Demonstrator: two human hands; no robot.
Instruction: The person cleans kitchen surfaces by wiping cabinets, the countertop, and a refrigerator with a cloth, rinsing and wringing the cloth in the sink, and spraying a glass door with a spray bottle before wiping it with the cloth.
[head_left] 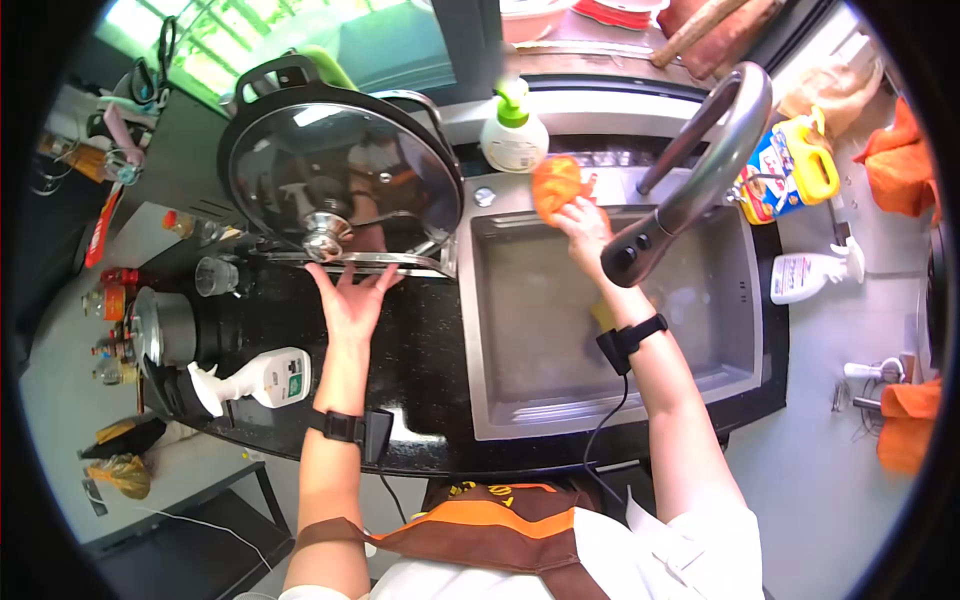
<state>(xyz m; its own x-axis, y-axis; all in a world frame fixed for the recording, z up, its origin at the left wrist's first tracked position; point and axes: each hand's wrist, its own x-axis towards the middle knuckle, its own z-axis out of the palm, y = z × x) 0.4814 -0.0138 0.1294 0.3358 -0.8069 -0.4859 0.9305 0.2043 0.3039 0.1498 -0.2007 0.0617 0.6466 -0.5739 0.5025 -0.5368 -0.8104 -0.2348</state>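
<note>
My left hand (352,302) is at the front rail of a metal dish rack (425,264), its fingers spread and touching or nearly touching the rail. A glass pan lid (290,165) with a dark rim and a shiny knob leans in the rack just above it. At the back rim of the sink (478,380), my right hand (583,225) has its fingers on a bunched orange cloth (556,188). The grey faucet (690,195) arches close beside that hand. Something yellow, partly behind my right forearm, lies in the sink (603,314).
A green-topped pump bottle (514,135) stands behind the sink. On the left counter are a white spray bottle (270,380), a glass (217,275) and a pot (165,325). A yellow jug (795,170) and another spray bottle (805,276) are on the right.
</note>
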